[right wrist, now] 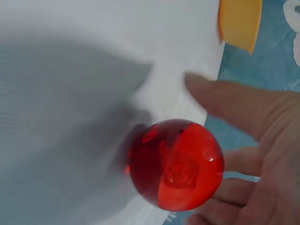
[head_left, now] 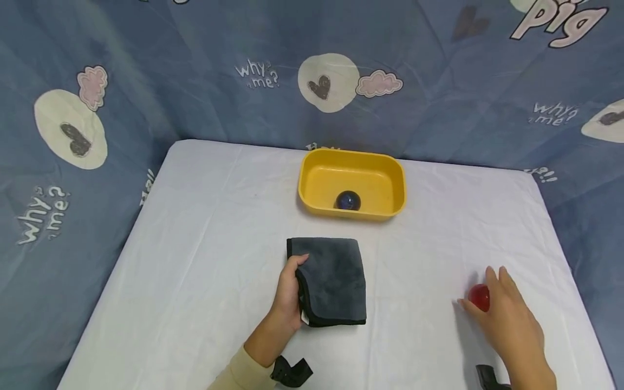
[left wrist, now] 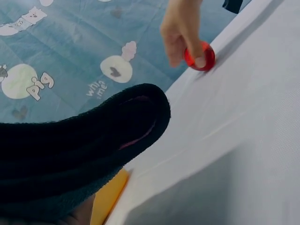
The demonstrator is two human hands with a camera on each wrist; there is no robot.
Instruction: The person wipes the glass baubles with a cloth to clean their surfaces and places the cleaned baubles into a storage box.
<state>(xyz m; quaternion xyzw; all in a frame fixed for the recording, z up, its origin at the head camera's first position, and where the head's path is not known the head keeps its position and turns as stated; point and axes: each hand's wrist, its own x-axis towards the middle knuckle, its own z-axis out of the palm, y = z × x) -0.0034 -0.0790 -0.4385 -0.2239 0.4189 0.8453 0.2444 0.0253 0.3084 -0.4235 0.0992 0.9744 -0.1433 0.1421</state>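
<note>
White cloth covers the table (head_left: 205,216), which is backed by a blue cartoon-print sheet (head_left: 146,81). At lower centre of the head view the left hand (head_left: 288,295) is stretched forward, its thumb and fingers pinching the left edge of a folded dark grey towel (head_left: 333,279). At lower right the right hand (head_left: 512,319) is cupped with loosely spread fingers around a red ball (head_left: 480,297) on the table, touched at the fingertips; a yellow tub (head_left: 352,162) holding a dark blue ball (head_left: 348,201) is seen at upper centre.

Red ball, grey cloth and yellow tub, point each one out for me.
red ball (right wrist: 176,164), right wrist view, its front face.
grey cloth (head_left: 333,279), head view, middle of its top.
yellow tub (head_left: 352,155), head view, far rim.
</note>
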